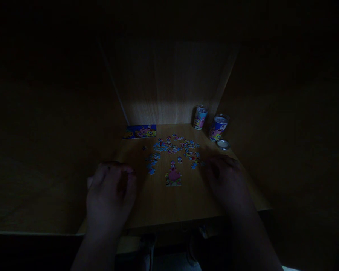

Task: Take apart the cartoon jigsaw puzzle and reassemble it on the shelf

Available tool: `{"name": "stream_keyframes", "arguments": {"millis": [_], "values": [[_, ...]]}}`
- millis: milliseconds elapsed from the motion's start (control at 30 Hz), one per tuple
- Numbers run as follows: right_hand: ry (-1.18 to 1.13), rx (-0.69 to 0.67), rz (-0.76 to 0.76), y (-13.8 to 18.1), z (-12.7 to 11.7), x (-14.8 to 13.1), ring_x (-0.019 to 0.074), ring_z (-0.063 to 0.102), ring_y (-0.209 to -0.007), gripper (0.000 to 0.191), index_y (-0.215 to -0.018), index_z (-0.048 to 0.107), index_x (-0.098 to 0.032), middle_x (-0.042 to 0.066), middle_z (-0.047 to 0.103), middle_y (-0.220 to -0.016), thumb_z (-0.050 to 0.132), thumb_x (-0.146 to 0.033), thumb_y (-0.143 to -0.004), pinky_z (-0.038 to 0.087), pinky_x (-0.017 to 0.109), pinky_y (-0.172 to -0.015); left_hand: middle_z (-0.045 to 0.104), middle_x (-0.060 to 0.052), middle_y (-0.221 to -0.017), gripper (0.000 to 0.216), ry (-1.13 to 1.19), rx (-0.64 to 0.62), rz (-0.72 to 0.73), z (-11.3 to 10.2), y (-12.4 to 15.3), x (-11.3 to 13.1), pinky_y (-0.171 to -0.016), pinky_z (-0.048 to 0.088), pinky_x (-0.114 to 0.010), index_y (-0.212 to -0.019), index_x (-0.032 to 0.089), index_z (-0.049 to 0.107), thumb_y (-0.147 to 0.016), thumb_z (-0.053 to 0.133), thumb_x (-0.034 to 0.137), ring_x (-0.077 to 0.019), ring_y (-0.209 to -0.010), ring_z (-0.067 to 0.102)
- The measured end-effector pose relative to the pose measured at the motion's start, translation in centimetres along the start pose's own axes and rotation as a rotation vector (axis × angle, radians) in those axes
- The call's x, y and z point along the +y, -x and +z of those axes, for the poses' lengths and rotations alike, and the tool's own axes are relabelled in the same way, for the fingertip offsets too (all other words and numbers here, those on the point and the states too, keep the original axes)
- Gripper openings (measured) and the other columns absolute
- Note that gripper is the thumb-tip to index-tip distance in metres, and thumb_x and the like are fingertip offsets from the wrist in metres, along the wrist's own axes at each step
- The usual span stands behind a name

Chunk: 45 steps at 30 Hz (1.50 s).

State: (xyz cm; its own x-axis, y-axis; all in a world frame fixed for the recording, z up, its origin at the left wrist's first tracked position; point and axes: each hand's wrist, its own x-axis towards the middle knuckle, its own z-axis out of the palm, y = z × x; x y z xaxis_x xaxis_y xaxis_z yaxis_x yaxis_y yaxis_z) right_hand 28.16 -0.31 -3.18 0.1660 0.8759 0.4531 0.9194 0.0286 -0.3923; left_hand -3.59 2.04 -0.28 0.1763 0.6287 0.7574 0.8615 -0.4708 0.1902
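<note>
Puzzle pieces point(173, 148) lie scattered across the middle of your wooden worktop point(164, 203), too many and too dim to count, mostly blue with bits of pink and yellow. One joined patch point(173, 177) with a pink cartoon figure sits nearer to you than the loose scatter, between your two hands. One flat picture card point(140, 131) lies at the far left corner of the worktop, against the back wall. Two printed tins stand at the far right: the farther tin point(200, 117) by the wall and the nearer tin point(219, 127) just beside it, and one round lid point(223, 144) lies flat right in front of that nearer one.

Your left hand point(111, 195) rests palm down at the left edge of the worktop, fingers curled under and bunched together; whether they pinch a piece, you can't tell in this light. Your right hand point(227, 177) lies palm down at the right, close to the rightmost loose pieces, fingers bent downward, their tips lost in shadow. Both forearms reach in from the bottom of the view.
</note>
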Motion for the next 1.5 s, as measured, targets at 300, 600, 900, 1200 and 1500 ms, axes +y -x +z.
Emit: {"name": "stream_keyframes", "arguments": {"millis": [300,600,900,1200,1500], "values": [[-0.01,-0.01,0.015,0.03,0.01,-0.1,0.0324,0.065,-0.118,0.024,-0.113,0.079,-0.018,0.015,0.076,-0.119,0.059,-0.023,-0.1,0.05,0.049,-0.107,0.065,-0.005,-0.097,0.007,0.01,-0.012,-0.023,0.17,0.16,-0.06,-0.081,0.049,-0.043,-0.099,0.024,0.062,-0.102,0.061,0.018,-0.0276,-0.093,0.065],[-0.001,-0.022,0.013,-0.04,0.07,0.01,0.0319,0.065,-0.116,0.023,-0.112,0.078,-0.018,0.014,0.075,-0.12,0.059,-0.023,-0.101,0.05,0.049,-0.108,0.063,-0.004,-0.096,0.008,0.007,-0.02,-0.027,0.2,-0.01,-0.05,-0.076,0.046,-0.04,-0.099,0.024,0.058,-0.101,0.059,0.016,-0.0267,-0.091,0.065],[-0.009,-0.023,0.019,0.01,0.04,-0.11,0.0315,0.066,-0.116,0.023,-0.113,0.078,-0.02,0.014,0.076,-0.118,0.059,-0.024,-0.101,0.05,0.048,-0.107,0.055,-0.002,-0.092,0.009,0.043,-0.028,-0.1,0.04,0.24,-0.14,-0.073,0.041,-0.038,-0.098,0.024,0.049,-0.101,0.054,0.018,-0.0238,-0.086,0.061],[-0.019,-0.023,0.01,0.02,0.25,0.16,0.0318,0.065,-0.117,0.025,-0.113,0.078,-0.02,0.014,0.076,-0.119,0.057,-0.025,-0.101,0.05,0.05,-0.108,0.052,-0.002,-0.091,0.012,0.057,-0.046,-0.046,-0.14,0.05,-0.16,-0.07,0.04,-0.037,-0.095,0.025,0.044,-0.098,0.049,0.014,-0.0225,-0.081,0.056],[-0.02,-0.031,0.029,0.04,0.08,-0.07,0.0312,0.065,-0.116,0.025,-0.113,0.078,-0.02,0.014,0.076,-0.118,0.057,-0.026,-0.101,0.05,0.048,-0.106,0.051,-0.002,-0.088,0.016,0.022,-0.049,-0.068,0.04,0.11,-0.23,-0.069,0.039,-0.038,-0.091,0.026,0.04,-0.096,0.049,0.014,-0.0239,-0.077,0.054]]}}
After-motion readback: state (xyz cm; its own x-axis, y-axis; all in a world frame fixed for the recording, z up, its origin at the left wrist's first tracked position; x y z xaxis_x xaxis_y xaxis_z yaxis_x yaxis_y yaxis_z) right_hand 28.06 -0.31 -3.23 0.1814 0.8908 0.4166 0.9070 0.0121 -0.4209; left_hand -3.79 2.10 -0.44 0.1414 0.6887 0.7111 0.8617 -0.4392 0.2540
